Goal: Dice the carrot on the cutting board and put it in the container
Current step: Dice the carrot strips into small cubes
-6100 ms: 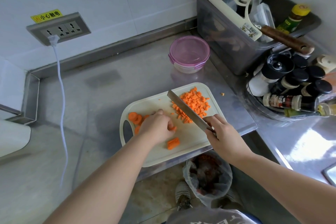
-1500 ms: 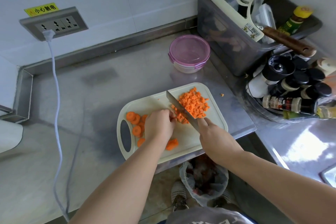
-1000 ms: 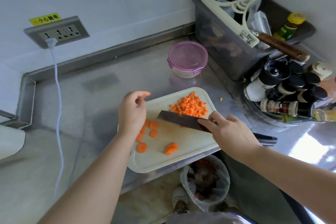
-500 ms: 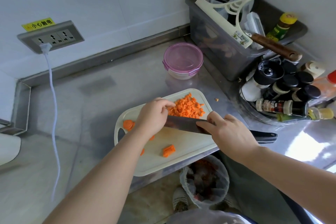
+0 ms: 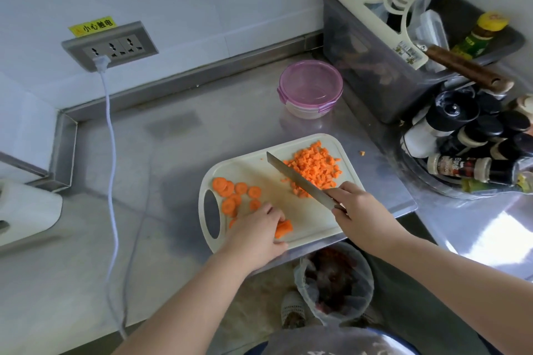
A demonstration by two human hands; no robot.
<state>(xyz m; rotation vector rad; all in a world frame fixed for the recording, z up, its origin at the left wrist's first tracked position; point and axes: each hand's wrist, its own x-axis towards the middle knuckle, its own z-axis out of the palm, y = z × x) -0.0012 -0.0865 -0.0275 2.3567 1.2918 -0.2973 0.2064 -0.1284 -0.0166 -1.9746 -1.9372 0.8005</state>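
Orange carrot chunk [image 5: 284, 228] is pinched on the cutting board [image 5: 305, 219] by the left-hand grip [image 5: 253, 236], the knife [image 5: 297, 179] is clasped in the right-hand grip [image 5: 357, 210], dicing is judged under way, and the knife must next be aligned over that chunk.
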